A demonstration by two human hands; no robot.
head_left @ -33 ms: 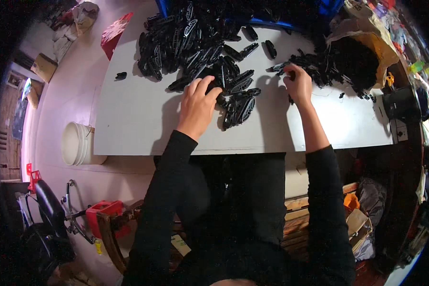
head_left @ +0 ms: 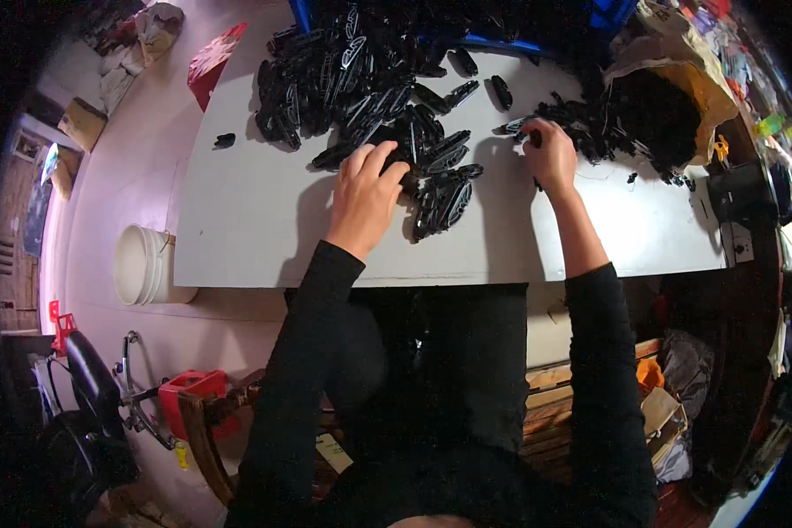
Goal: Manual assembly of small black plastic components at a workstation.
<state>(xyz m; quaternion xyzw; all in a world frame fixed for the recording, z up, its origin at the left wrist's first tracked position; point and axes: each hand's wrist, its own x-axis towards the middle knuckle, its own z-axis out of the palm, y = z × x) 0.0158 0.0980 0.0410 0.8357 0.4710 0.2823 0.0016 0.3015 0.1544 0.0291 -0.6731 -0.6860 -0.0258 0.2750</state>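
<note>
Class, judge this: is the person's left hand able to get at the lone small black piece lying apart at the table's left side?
Probably yes: the small black piece lies on bare table, nothing between it and the left hand.

Both arms wear long black sleeves and reach forward. The left hand (head_left: pixel 365 198) lies palm down, fingers spread a little and bent at the tips. The right hand (head_left: pixel 552 157) is curled, its fingertips pinched close together.

black plastic parts (head_left: pixel 361 79), white table (head_left: pixel 264 220), black sleeves (head_left: pixel 299 370)
</note>
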